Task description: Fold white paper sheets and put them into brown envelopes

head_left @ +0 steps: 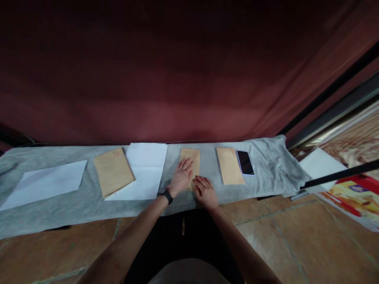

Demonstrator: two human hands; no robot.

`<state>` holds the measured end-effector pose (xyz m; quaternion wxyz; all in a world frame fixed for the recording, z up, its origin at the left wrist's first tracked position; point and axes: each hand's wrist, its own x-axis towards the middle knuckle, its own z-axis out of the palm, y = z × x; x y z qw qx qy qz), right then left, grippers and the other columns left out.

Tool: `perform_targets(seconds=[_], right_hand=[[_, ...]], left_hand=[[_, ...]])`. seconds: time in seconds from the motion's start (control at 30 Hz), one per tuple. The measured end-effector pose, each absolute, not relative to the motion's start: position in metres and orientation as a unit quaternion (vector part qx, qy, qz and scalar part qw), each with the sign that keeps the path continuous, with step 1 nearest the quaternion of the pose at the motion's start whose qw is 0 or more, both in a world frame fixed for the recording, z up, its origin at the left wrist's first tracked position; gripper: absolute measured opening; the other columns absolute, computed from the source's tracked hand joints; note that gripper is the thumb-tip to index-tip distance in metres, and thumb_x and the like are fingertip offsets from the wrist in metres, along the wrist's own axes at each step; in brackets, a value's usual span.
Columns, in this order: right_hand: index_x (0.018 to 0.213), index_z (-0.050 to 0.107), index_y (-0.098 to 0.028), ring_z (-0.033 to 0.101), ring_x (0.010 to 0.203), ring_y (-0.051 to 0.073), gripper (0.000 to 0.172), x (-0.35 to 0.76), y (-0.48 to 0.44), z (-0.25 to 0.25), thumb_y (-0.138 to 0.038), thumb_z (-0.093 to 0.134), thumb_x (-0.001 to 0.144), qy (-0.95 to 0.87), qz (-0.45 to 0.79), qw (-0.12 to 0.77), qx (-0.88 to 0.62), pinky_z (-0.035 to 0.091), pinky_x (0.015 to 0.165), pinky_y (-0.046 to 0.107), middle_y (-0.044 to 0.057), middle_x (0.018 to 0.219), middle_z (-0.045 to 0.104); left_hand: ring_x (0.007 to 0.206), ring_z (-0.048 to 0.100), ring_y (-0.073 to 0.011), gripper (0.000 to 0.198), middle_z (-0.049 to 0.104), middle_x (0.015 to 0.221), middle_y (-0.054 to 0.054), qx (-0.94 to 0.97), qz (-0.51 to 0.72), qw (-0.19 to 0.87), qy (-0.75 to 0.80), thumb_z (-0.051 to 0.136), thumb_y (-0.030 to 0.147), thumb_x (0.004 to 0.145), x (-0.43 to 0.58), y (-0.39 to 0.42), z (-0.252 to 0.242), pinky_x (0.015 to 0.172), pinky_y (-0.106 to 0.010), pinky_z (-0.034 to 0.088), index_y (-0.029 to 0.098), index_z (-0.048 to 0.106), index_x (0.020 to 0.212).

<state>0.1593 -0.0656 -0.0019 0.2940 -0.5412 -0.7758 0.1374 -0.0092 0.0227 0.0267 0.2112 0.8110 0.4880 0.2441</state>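
A narrow brown paper envelope (194, 156) lies flat on the grey cloth in front of me. Across its middle my left hand (181, 178) rests palm down, fingers stretched out over the paper, with a dark watch on the wrist. At the envelope's lower right edge is my right hand (205, 192), its fingers bent and closed together on the paper; the thumb is partly hidden. The lower left part of the envelope is covered by my left hand.
On the cloth-covered bench (263, 173) are a second narrow envelope (231, 165), a phone (245, 162), a bigger brown envelope (114, 171) overlapping white paper sheets (146, 173), and another white sheet (50, 181). A dark red panel (177, 98) rises behind; a colourful box (355, 195) sits right.
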Motion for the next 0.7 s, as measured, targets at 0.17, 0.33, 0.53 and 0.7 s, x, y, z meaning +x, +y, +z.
perform_targets(seconds=[0.17,0.33,0.53,0.7], right_hand=[[0.135,0.063,-0.025,0.058,0.130,0.024,0.038,0.157,-0.065,0.001,-0.025,0.050,0.099,-0.770,0.135,0.316,-0.538,0.039,0.118,0.049,0.008,0.139,0.065],[0.133,0.064,-0.026,0.061,0.127,0.024,0.036,0.154,-0.063,0.001,-0.025,0.050,0.100,-0.763,0.133,0.327,-0.541,0.041,0.116,0.049,0.008,0.136,0.067],[0.130,0.064,-0.025,0.061,0.126,0.024,0.034,0.154,-0.062,0.000,-0.022,0.047,0.101,-0.761,0.146,0.333,-0.537,0.040,0.117,0.050,0.009,0.132,0.068],[0.127,0.064,-0.024,0.063,0.121,0.024,0.034,0.155,-0.063,-0.001,-0.020,0.047,0.099,-0.762,0.140,0.327,-0.541,0.042,0.115,0.048,0.009,0.127,0.070]], left_hand=[[0.155,0.022,-0.0263,0.055,0.039,0.162,-0.009,0.848,0.192,0.179,0.460,0.043,0.033,0.098,0.005,0.092,0.016,0.127,-0.047,0.013,0.019,0.044,0.152],[0.153,0.028,-0.0254,0.057,0.039,0.162,-0.011,0.863,0.176,0.160,0.445,0.043,0.038,0.098,0.009,0.128,0.008,0.127,-0.046,0.011,0.018,0.045,0.151],[0.153,0.027,-0.0187,0.057,0.038,0.163,-0.008,0.876,0.182,0.204,0.396,0.041,0.034,0.097,0.004,0.117,0.000,0.127,-0.039,0.011,0.020,0.045,0.151],[0.152,0.029,-0.0161,0.054,0.040,0.161,-0.007,0.876,0.187,0.245,0.370,0.043,0.034,0.097,-0.006,0.083,0.000,0.127,-0.037,0.012,0.021,0.048,0.149]])
